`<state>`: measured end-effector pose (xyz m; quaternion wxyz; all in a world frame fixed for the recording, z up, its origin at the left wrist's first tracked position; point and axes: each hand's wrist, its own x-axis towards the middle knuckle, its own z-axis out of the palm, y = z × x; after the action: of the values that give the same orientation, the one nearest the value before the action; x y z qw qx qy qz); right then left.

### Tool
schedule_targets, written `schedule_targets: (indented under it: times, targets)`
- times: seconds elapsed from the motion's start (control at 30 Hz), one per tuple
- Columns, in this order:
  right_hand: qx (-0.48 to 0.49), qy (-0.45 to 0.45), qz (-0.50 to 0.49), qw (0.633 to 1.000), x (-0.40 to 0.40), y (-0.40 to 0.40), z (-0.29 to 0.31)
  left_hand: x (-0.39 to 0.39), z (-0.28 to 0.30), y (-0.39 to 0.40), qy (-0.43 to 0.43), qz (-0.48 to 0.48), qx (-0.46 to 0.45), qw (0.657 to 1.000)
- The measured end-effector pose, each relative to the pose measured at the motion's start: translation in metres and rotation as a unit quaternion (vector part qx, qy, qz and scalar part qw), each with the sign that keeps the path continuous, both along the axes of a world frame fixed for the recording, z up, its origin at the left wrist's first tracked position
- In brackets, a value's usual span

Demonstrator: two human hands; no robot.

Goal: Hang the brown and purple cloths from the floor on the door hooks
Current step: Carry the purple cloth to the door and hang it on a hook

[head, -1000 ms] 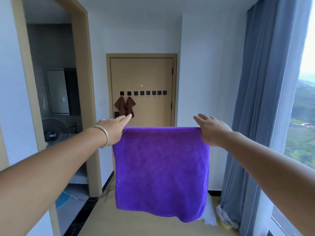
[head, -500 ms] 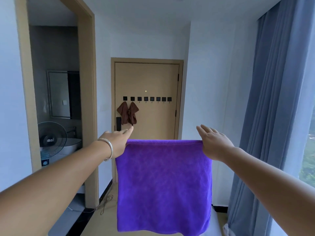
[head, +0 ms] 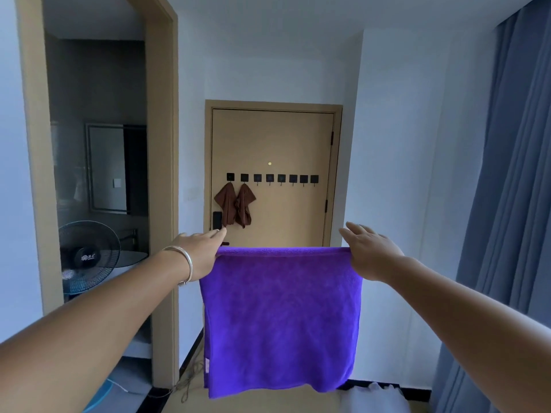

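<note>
I hold the purple cloth (head: pixel 281 320) stretched out in front of me, my left hand (head: pixel 198 253) pinching its top corner at nine o'clock and my right hand (head: pixel 371 251) pinching the other corner at three, the other fingers of both hands straight. It hangs flat, well short of the door (head: pixel 286 138) at twelve o'clock. Two brown cloths (head: pixel 235 205) already hang on the two leftmost hooks; the other hooks (head: pixel 281 178) in the row are bare. My grip is only at the hem, so a loose pinch could let a corner drop. A broad flat edge could also slide off a small hook unless I bunch it first.
</note>
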<state>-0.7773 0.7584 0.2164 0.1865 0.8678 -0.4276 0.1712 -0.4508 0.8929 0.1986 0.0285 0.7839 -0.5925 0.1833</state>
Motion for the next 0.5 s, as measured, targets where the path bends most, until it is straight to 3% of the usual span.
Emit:
schedule_targets:
  times: [0.5]
  targets:
    - [0.042, 0.003, 0.033, 0.999, 0.099, -0.115, -0.021, 0.088, -0.018, -0.086, -0.015, 0.019, 0.027, 0.999]
